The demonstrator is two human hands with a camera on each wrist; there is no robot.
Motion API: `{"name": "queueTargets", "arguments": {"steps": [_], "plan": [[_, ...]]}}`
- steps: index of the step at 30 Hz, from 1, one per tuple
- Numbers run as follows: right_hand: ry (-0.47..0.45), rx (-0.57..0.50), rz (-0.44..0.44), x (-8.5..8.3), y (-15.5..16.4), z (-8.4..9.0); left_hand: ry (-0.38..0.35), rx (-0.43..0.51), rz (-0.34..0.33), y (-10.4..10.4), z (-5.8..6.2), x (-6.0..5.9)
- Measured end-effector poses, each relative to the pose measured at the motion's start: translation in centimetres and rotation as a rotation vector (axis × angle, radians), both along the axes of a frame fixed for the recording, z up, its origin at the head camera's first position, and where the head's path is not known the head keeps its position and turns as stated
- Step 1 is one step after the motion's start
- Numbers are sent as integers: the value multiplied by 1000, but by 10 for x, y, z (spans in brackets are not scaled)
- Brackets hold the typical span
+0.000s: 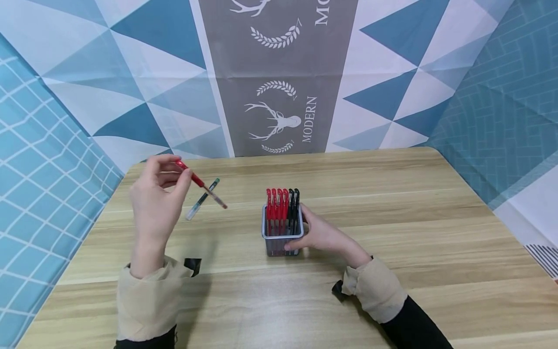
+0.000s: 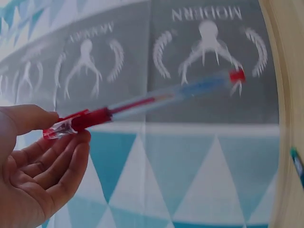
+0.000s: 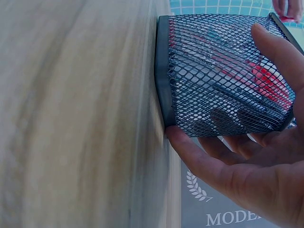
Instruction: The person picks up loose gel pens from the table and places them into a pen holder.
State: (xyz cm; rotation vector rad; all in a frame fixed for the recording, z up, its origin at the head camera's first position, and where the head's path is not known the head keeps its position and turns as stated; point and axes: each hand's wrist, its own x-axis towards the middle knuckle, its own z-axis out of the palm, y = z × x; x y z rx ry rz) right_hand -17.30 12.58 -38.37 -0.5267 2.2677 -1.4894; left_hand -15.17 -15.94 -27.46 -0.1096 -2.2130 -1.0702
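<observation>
A red gel pen [image 1: 198, 181] with a clear barrel is pinched at its red capped end between the thumb and fingers of my left hand [image 1: 158, 196], up in the air at the left. In the left wrist view the pen [image 2: 137, 105] slants out from the fingertips, its far end red. My right hand [image 1: 324, 234] grips the right side of a dark mesh pen holder [image 1: 282, 245] standing on the table. Several red pens [image 1: 276, 203] and a few black pens [image 1: 294, 206] stand upright in it. The right wrist view shows thumb and fingers round the mesh holder [image 3: 213, 76].
Behind the raised red pen, a pen with a dark green end [image 1: 203, 198] lies slantwise on the wooden table [image 1: 392, 194]. A patterned cloth backdrop [image 1: 279, 63] rises at the table's far edge, and blue cloths hang at both sides.
</observation>
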Motion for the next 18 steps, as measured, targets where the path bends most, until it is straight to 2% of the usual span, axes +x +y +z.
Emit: {"name": "queueTargets", "arguments": {"steps": [4,7,10,13,18], "plan": [[-6,-7,2,0,1,0,-2,114,-163,16,1,3],[-2,-8,7,-1,1,0,-42,217,-291,26,0,4],[4,-12,16,-1,1,-1,-88,283,-380,35,-3,4],[2,-14,20,-2,1,-2,-110,272,-409,44,-6,4],[3,-9,13,-2,1,-2,-92,164,-424,58,-14,2]]}}
